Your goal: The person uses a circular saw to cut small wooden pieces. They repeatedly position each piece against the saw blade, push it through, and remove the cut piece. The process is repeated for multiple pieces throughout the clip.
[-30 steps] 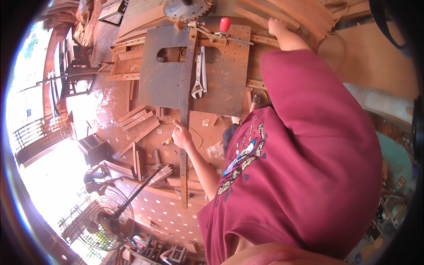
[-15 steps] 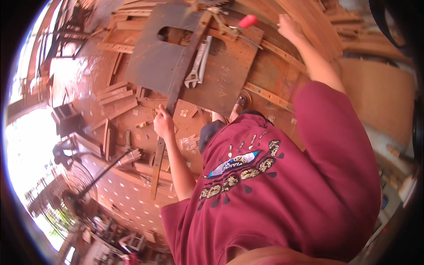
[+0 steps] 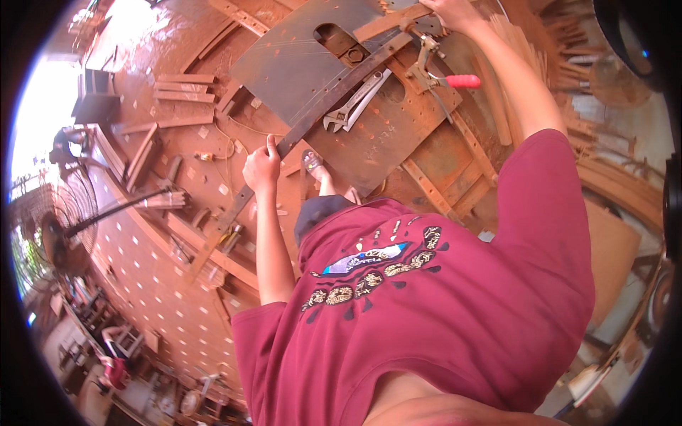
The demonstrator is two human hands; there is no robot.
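Observation:
My left hand (image 3: pixel 262 167) is closed at the near end of a long dark bar (image 3: pixel 310 119), thumb pointing up. The bar runs diagonally across a metal machine table (image 3: pixel 284 74) with an oblong opening. At the top edge, my right hand (image 3: pixel 455 14) bends its fingers around the end of a brown wooden strip (image 3: pixel 391 23); its fingertips are partly cut off. Just below that hand, a clamp with a red handle (image 3: pixel 463 82) sits at the far end of the bar. An adjustable wrench (image 3: pixel 347 115) lies on the table beside the bar.
Wooden pieces (image 3: pixel 183 88) lie on the floor at left, near a standing fan (image 3: pixel 53 238). Stacked boards (image 3: pixel 625 190) fill the right side. A wooden frame (image 3: pixel 455 177) adjoins the table. Another person (image 3: pixel 114 373) shows small at lower left.
The view has shifted, so the table appears lower and further right. My right hand has moved from beside the table to the wooden strip. My left hand stays at the bar.

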